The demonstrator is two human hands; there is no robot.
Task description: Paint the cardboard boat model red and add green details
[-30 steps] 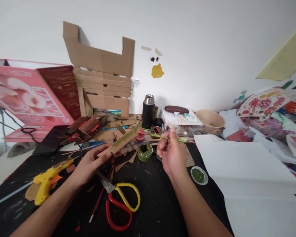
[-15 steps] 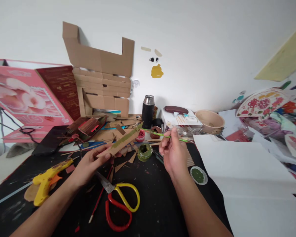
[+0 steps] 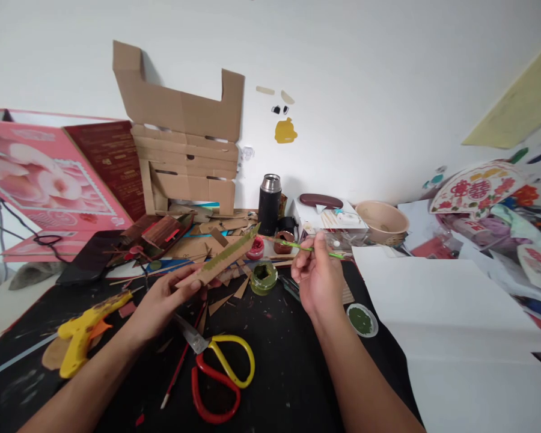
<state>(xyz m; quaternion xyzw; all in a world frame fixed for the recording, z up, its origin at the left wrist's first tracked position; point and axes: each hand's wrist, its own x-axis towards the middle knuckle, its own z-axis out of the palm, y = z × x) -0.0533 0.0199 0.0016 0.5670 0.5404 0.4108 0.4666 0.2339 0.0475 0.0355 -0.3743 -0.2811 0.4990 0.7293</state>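
My left hand [image 3: 174, 299] pinches the near end of a cardboard strip [image 3: 219, 263], tilted up with its far end away from me. Green paint covers the strip's upper edge and far end; the rest is bare brown. Between the fingers of my right hand [image 3: 316, 273] is a thin paintbrush [image 3: 293, 244] with a bright green handle, its tip pointing left near the strip's far end. Whether the tip touches the strip I cannot tell. Below them stands an open jar of green paint [image 3: 264, 278]. Its paint-smeared lid [image 3: 362, 320] lies right of my right wrist.
Scissors [image 3: 223, 361] with red and yellow handles lie in front, beside a thin red brush [image 3: 175, 376]. A yellow glue gun [image 3: 88, 334] is at left. Behind are cardboard scraps [image 3: 198, 245], a black flask [image 3: 269, 207] and a pink box [image 3: 49, 174]. White paper [image 3: 442, 300] covers the right.
The paintbrush tip has shifted slightly away from the strip's far end, toward the right. My left hand and the strip stay almost in place; the whole view has drifted a little.
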